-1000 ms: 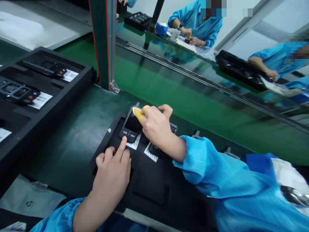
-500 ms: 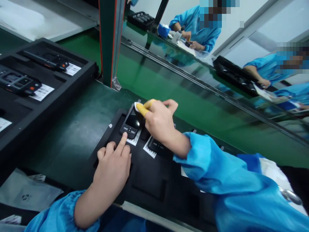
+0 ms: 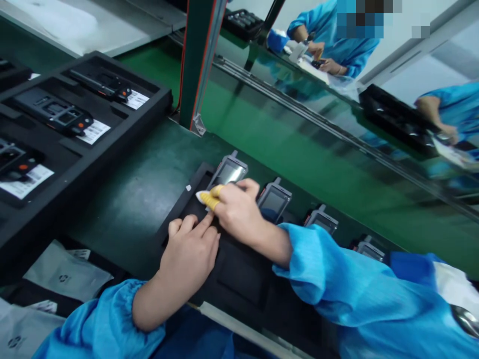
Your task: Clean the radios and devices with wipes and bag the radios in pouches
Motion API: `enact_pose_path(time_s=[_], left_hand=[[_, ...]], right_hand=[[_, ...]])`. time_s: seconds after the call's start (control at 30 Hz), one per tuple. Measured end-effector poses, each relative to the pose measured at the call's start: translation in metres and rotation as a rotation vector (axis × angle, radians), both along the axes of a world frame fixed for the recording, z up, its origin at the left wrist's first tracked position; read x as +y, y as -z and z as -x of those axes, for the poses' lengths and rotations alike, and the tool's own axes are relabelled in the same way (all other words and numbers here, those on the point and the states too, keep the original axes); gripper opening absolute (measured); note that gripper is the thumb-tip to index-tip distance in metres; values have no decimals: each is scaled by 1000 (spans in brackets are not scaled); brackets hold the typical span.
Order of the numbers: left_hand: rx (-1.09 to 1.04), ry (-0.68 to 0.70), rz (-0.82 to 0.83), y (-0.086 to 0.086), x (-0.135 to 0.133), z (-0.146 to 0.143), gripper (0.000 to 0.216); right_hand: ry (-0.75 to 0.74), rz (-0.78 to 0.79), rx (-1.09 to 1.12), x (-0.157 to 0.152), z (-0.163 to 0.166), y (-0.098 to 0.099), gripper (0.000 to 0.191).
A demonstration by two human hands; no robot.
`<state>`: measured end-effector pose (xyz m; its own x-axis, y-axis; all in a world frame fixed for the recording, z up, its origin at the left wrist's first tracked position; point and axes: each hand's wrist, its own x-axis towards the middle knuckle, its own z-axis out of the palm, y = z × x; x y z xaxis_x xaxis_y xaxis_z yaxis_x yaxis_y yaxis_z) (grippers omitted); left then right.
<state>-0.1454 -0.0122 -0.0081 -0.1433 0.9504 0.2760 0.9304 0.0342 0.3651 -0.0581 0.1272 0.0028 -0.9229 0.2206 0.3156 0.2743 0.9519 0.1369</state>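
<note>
A black foam tray (image 3: pixel 239 279) lies in front of me with several handheld devices standing in its far row; the leftmost device (image 3: pixel 226 173) shows a pale screen. My right hand (image 3: pixel 234 212), with yellow finger cots, pinches a small white cloth (image 3: pixel 200 196) against the lower part of that device. My left hand (image 3: pixel 189 252) rests flat on the tray just below, index finger stretched out toward the device and touching the right hand. Both arms wear blue sleeves.
A second black tray (image 3: pixel 78 164) holding devices and white labels sits at the left. A green post (image 3: pixel 196 65) stands behind. Grey bags (image 3: pixel 63 274) lie at the near left. Other people in blue work beyond the green conveyor (image 3: pixel 299 144).
My right hand slid down the device from its top end to its lower part, uncovering the screen. The view shifted, showing more devices in the row. My left hand stayed on the tray.
</note>
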Motion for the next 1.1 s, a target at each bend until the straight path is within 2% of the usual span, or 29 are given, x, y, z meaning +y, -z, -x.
enact_pose_path(time_s=[0.1,0.17,0.3,0.4,0.5,0.6,0.73,0.9,1.0,1.1], left_hand=[[-46,9,-63,1,-1,1,23],[-61,18,-61,1,-2,2,24],[-45,38,-31,0,-3,1,25],[1,-24,-4,-1,-2,1,22],[86,-55,59,-3,0,-1,20],[156,-57,104,-4,4,-4,23],[196,-75,102,-4,7,-7,17],[196,-66,97,-2,7,-7,13],[146,-60,83,-1,6,-4,11],[37,-118,-23,1,4,-1,10]], right_hand=[[197,-42,83,24,-7,-3,34],[237,-90,94,27,-14,1,37],[13,-110,24,-2,-31,8,34],[-87,-91,33,-14,-34,1,32],[63,-174,125,7,-20,-13,35],[241,-225,89,38,0,-23,40],[268,-150,3,55,6,-19,46],[309,-36,49,36,-21,-1,38],[190,0,36,10,-29,11,35],[72,59,15,-18,-28,20,33]])
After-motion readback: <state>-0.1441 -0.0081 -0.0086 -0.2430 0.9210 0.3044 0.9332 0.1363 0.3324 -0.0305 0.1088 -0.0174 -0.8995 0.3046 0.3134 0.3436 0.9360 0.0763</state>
